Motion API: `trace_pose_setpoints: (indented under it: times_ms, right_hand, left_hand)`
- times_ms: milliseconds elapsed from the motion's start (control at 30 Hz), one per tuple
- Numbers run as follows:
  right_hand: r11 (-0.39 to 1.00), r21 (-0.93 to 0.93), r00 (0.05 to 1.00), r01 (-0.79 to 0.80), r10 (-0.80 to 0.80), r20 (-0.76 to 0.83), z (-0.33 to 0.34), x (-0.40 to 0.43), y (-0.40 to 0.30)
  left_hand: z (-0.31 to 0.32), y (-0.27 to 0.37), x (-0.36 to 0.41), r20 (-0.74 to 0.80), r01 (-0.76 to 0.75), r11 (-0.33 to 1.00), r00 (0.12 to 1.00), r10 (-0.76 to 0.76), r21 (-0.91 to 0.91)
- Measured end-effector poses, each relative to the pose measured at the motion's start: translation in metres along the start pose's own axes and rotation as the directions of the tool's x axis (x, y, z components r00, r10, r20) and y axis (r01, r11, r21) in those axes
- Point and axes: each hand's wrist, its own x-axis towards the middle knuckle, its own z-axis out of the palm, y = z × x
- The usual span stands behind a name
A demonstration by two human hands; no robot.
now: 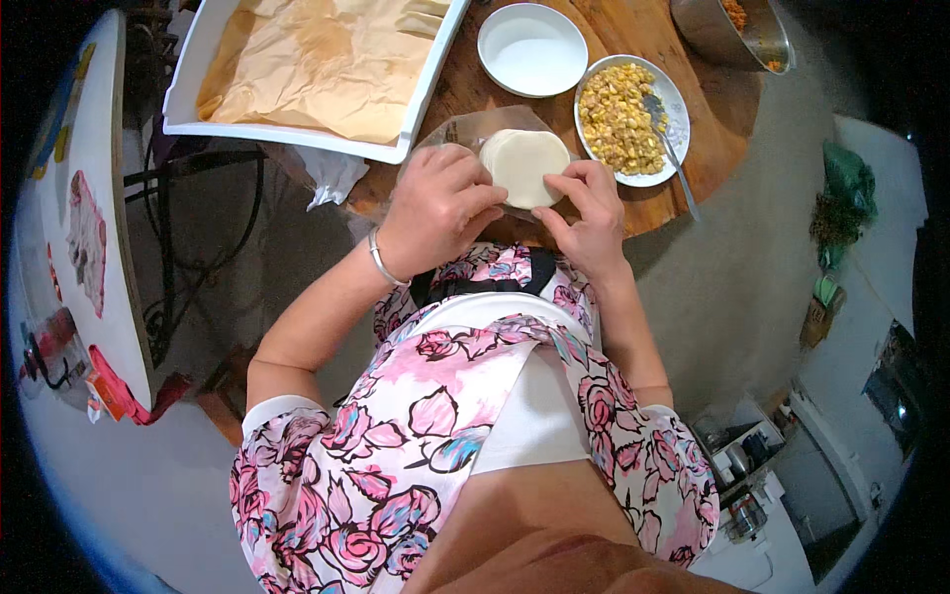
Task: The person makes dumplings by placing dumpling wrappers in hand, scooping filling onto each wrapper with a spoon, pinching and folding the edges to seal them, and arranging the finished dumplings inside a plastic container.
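A stack of round, pale dough wrappers (528,167) lies on a clear plastic bag (475,122) on the wooden table in front of me. The thumb and forefinger of my left hand (444,204) come together at the stack's near left edge. At its near right edge, my right hand (590,211) has its forefinger over the top wrapper and its thumb against the rim. Whether one wrapper or several are between my fingers is hard to see. Right of the stack, a white plate (677,119) bears a chopped, yellow corn filling (620,111) and a metal spoon (675,160).
A white tray (282,137) lined with brown paper stands at the upper left, with folded dumplings (423,18) at its far corner. Beyond the stack sits a white bowl (532,52). A metal pot (712,33) with orange contents is near the wooden table's (712,141) right edge.
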Motion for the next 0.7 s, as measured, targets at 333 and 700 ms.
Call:
trace_pose_setpoints:
  times_ms: [333,700]
  right_hand:
    - [0.983,-0.067,0.986,0.169,-0.168,0.015,0.007,0.011,0.007]
    - [0.959,-0.112,0.966,0.259,-0.259,0.013,0.005,0.016,0.009]
  left_hand:
    - [0.011,0.019,-0.041,0.157,-0.016,0.992,0.988,-0.005,0.129]
    - [0.007,0.017,-0.037,0.162,0.021,0.979,0.985,-0.055,0.203]
